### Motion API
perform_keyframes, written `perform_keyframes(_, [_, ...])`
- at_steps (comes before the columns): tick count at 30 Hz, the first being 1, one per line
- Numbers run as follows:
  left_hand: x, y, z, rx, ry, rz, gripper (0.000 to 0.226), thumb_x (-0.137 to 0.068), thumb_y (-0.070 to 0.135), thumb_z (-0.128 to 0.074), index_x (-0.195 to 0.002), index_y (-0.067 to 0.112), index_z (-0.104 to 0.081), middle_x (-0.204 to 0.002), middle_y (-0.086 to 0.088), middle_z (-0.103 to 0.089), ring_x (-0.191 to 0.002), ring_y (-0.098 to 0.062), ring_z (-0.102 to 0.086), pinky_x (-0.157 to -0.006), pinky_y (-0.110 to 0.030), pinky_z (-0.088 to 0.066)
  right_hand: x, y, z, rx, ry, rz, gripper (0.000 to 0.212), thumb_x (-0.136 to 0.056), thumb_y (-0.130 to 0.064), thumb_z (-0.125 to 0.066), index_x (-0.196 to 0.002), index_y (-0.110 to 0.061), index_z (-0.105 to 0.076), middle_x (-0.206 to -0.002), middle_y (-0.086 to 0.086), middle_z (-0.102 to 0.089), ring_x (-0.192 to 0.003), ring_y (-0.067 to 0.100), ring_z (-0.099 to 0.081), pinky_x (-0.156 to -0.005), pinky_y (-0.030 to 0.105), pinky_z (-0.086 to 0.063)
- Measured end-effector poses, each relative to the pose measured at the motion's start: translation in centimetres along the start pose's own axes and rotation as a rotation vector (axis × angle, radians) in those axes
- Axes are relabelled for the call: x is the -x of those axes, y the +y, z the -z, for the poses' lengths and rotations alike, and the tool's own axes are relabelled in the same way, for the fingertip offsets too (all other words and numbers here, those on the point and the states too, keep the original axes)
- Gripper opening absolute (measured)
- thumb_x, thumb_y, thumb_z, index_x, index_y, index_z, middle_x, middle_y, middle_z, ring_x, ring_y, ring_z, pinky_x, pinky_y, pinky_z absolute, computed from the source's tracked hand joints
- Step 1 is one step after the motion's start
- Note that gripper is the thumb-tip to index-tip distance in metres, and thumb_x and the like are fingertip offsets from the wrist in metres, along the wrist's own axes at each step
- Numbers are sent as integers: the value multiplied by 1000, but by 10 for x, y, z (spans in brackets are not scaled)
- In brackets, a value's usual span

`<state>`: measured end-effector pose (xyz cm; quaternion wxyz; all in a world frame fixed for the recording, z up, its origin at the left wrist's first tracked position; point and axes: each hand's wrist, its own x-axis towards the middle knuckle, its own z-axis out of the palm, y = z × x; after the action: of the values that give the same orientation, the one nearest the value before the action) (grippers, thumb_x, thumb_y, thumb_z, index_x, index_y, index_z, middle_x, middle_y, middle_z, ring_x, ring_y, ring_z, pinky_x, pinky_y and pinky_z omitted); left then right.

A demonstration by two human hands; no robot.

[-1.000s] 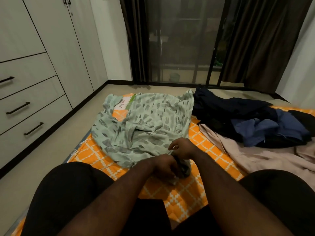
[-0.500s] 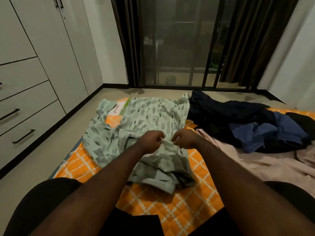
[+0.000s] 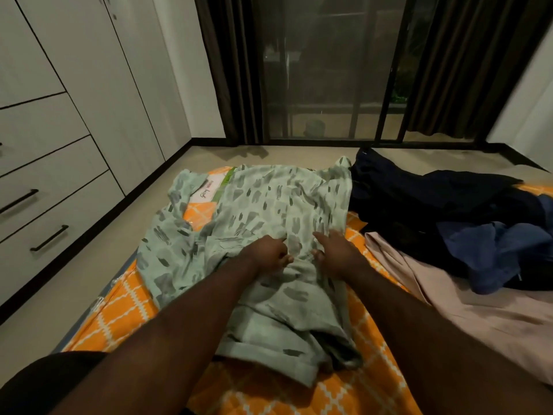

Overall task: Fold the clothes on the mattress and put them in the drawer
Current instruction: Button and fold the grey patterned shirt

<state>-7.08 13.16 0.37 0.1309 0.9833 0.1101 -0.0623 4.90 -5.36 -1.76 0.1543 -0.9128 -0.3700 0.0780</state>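
A pale green shirt [image 3: 269,205] with grey brush marks lies spread on the orange patterned mattress [image 3: 119,313], its near part bunched toward me. My left hand [image 3: 266,254] sits on the shirt's middle with fingers curled, pinching a fold of the fabric. My right hand [image 3: 335,250] lies just to its right, fingers extended flat and pressing on the cloth. The drawers [image 3: 51,211] with dark bar handles stand shut in the wardrobe at the left.
A heap of dark navy and blue clothes [image 3: 466,223] lies at the right, over a pale pink garment [image 3: 478,313]. A strip of bare floor [image 3: 98,241] separates mattress and wardrobe. Glass doors [image 3: 329,70] with dark curtains stand beyond. My knee [image 3: 45,381] shows at bottom left.
Both hands carried the shirt's near hem away from me onto its middle. The right hand's fingers have straightened flat onto the cloth. The camera has tilted forward and closer.
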Motion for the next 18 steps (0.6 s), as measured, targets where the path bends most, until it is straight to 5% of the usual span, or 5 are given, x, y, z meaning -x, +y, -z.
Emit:
perform_keyframes(5, [23, -17, 25, 72, 159, -79, 29, -99, 41, -61, -89, 20, -78, -72, 6, -64, -67, -11, -55, -64, -28, -36, -4, 8, -17, -164, 52, -30, 57, -107, -41, -41, -159, -21, -29, -164, 19, -20, -155, 33, -14, -123, 44, -24])
perform_keyframes(8, [37, -30, 35, 112, 242, -140, 36, -96, 40, -62, -65, 24, -67, -57, 8, -56, -52, -6, -48, -57, -27, -33, -4, 4, -19, -176, 0, -26, 58, -107, -49, -34, -160, -26, -27, -167, 12, -19, -156, 29, -9, -124, 48, -22])
perform_keyframes(13, [48, -37, 39, 30, 8, -68, 60, -101, 55, -51, -55, 17, -45, -52, 2, -43, -46, -9, -37, -54, -31, -32, -1, -9, -18, -156, -13, -44, 60, -105, -56, -28, -159, -31, -26, -167, 4, -23, -157, 27, -9, -122, 52, -21])
perform_keyframes(15, [43, -34, 39, -63, -67, -18, 60, -102, 60, -44, -57, 19, -47, -57, 2, -48, -53, -12, -45, -61, -33, -40, 1, -14, -12, -189, 29, -63, 60, -106, -55, -31, -158, -27, -30, -163, 6, -35, -155, 28, -17, -120, 49, -26])
perform_keyframes(18, [22, -27, 41, -35, 77, -52, 46, -101, 51, -51, -62, 26, -57, -63, 8, -56, -60, -9, -52, -63, -33, -46, -7, -18, 4, -222, 196, -113, 53, -103, -51, -43, -147, -21, -48, -142, 12, -57, -135, 32, -48, -104, 45, -45])
